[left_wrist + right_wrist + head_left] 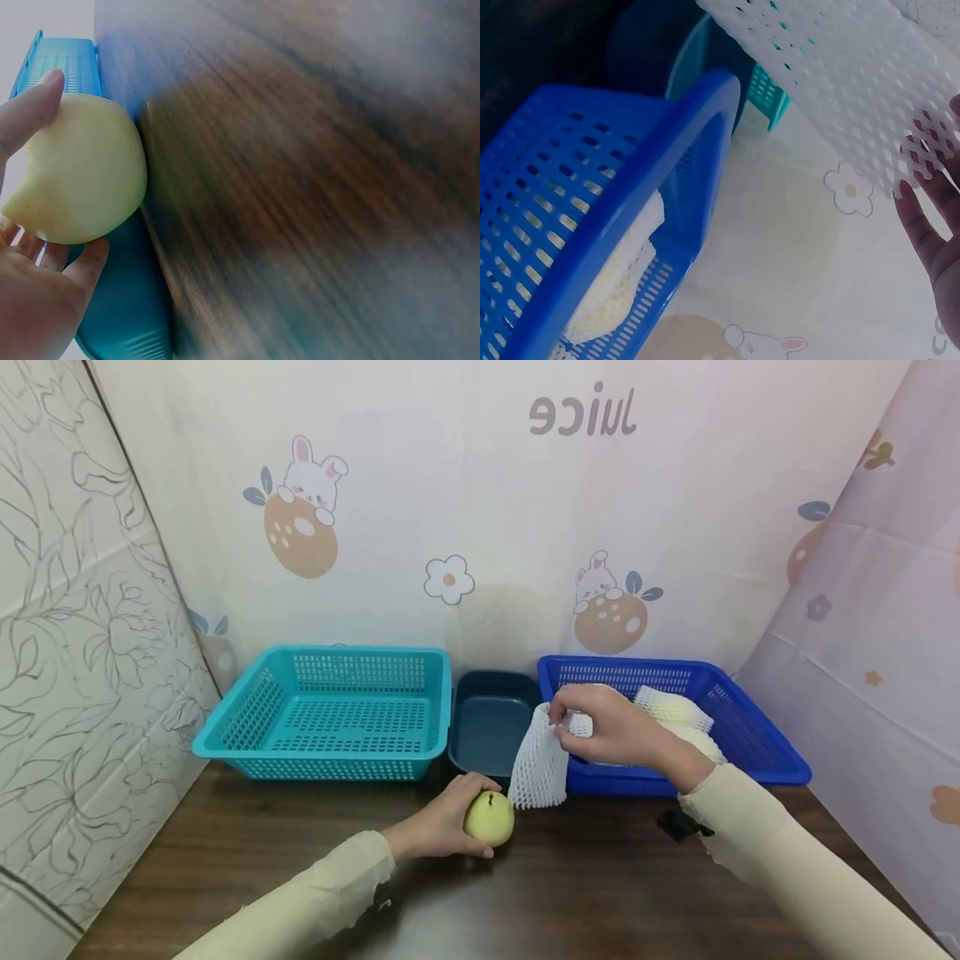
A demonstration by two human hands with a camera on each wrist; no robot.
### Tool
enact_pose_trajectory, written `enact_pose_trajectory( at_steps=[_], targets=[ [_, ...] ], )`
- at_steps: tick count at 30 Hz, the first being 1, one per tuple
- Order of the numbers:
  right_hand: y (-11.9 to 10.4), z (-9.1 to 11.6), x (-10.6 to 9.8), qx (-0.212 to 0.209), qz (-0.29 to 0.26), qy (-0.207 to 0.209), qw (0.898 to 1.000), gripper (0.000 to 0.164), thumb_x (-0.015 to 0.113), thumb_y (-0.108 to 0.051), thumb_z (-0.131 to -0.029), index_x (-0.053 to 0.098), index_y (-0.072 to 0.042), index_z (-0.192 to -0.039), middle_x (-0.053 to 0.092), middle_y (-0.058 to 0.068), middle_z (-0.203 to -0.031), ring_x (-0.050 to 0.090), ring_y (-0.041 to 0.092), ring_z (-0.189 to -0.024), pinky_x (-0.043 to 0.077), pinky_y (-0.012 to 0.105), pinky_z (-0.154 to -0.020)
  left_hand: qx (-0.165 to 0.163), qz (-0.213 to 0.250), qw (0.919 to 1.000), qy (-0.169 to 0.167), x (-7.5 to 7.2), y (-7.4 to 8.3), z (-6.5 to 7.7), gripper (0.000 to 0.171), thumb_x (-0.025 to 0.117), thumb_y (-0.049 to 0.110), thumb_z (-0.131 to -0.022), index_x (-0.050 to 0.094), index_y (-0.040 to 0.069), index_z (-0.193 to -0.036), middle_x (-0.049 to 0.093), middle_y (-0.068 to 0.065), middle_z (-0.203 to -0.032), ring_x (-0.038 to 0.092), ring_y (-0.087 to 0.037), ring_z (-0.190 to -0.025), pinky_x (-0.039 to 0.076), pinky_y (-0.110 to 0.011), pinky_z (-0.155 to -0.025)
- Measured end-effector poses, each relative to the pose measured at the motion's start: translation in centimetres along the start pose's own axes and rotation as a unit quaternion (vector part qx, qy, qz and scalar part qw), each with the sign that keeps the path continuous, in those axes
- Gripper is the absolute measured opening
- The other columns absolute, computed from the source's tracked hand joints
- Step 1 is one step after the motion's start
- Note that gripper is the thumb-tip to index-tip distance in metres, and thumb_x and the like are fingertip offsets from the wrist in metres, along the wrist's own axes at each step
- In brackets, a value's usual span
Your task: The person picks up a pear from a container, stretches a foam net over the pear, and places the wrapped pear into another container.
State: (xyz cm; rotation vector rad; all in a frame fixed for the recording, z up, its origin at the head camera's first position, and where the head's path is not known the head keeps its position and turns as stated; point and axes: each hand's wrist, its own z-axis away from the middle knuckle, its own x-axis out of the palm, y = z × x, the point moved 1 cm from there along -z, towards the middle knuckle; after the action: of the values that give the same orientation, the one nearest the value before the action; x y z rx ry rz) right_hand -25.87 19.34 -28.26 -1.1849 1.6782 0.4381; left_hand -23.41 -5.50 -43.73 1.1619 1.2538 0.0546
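A pale yellow-green pear with a short dark stem is gripped from its left side by my left hand, fingers and thumb curved round it. In the left wrist view the bare pear sits between thumb and fingers. My right hand pinches the top end of a white foam net sleeve, which hangs down just right of the pear. The right wrist view shows the net sleeve with the fingertips at its end; nothing is visible inside it.
A blue basket at the right holds several net-wrapped fruits, partly behind my right hand. A dark teal bin stands in the middle, and a turquoise basket at the left. A printed curtain closes off the back.
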Motion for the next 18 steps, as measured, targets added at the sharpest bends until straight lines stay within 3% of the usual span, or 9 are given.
enact_pose_trajectory(
  at_steps=[5,11,18],
  targets=[
    [-0.3,0.2,0.0,-0.019,0.009,0.006,1.000,0.018,0.068,-0.003,-0.078,0.061,-0.016,-0.086,0.058,-0.011,-0.084,0.055,0.009,-0.076,0.052,0.037,-0.068,0.000,0.001,1.0000,-0.004,0.0,0.1,-0.2,0.074,0.087,0.026,-0.068,0.044,0.018,-0.128,0.046,0.006,-0.121,0.040,-0.013,-0.111,0.043,-0.034,-0.090],
    [-0.7,0.1,-0.4,-0.010,-0.002,0.002,1.000,0.018,0.069,-0.003,-0.079,0.061,-0.016,-0.087,0.058,-0.012,-0.084,0.056,0.011,-0.077,0.051,0.032,-0.069,0.002,0.000,1.0000,-0.010,-0.1,0.5,0.0,0.086,0.086,0.032,-0.069,0.037,0.018,-0.138,0.041,0.002,-0.131,0.036,-0.016,-0.117,0.042,-0.037,-0.092],
    [-1.7,-0.5,-1.0,-0.001,-0.013,0.008,1.000,0.019,0.070,-0.003,-0.079,0.061,-0.017,-0.088,0.060,-0.011,-0.087,0.055,0.010,-0.081,0.051,0.030,-0.073,-0.011,-0.012,0.9995,0.028,-2.0,1.9,1.2,0.092,0.079,0.052,-0.070,0.033,0.020,-0.144,0.035,0.002,-0.142,0.033,-0.018,-0.127,0.041,-0.045,-0.097]
  ],
)
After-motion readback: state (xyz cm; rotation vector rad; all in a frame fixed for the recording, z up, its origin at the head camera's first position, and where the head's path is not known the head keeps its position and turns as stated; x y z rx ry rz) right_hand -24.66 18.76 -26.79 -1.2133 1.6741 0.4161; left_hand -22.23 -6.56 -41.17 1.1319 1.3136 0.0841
